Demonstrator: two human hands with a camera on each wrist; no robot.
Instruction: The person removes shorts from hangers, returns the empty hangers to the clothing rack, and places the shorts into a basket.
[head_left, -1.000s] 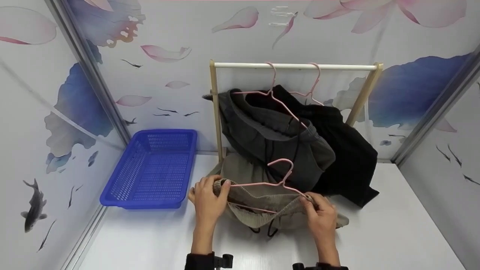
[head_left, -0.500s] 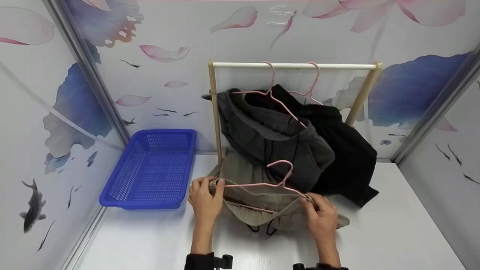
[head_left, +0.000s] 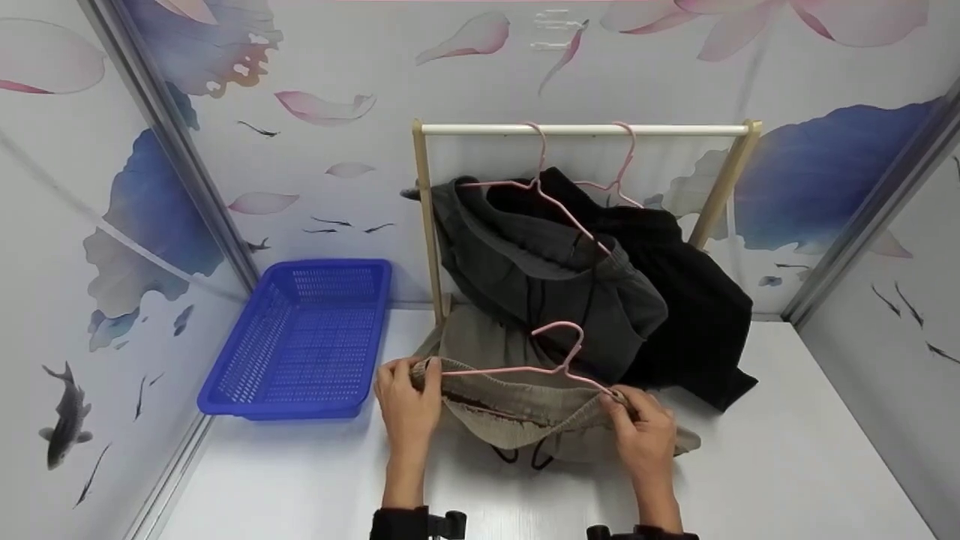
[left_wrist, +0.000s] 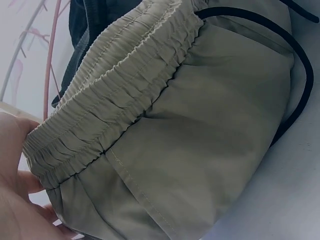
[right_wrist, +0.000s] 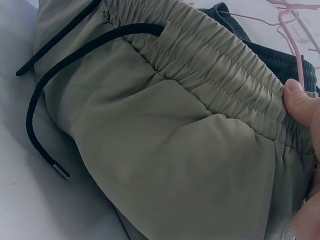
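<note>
Khaki drawstring pants [head_left: 487, 424] lie across the front of the table, their elastic waistband stretched between my two hands. My left hand [head_left: 409, 405] grips the waistband's left end, thumb on top, at the tip of a pink hanger [head_left: 517, 370]. At the other end my right hand [head_left: 641, 427] pinches the waistband together with the hanger's right arm. The hanger sits inside the waist opening with its hook sticking up. A black drawstring [right_wrist: 95, 45] loops from the front of the waistband in the right wrist view.
Behind stands a rack with a white rail [head_left: 465, 130] and wooden posts. Dark grey pants [head_left: 525, 262] and black pants [head_left: 697, 300] hang there on pink hangers, overlapping the khaki cloth. A blue basket [head_left: 367, 337] stands at the left. Printed panels enclose the white table [head_left: 810, 450].
My left hand has shifted left with the waistband's left end, drawing the waist opening wider and flatter along the hanger. My right hand has stayed in place.
</note>
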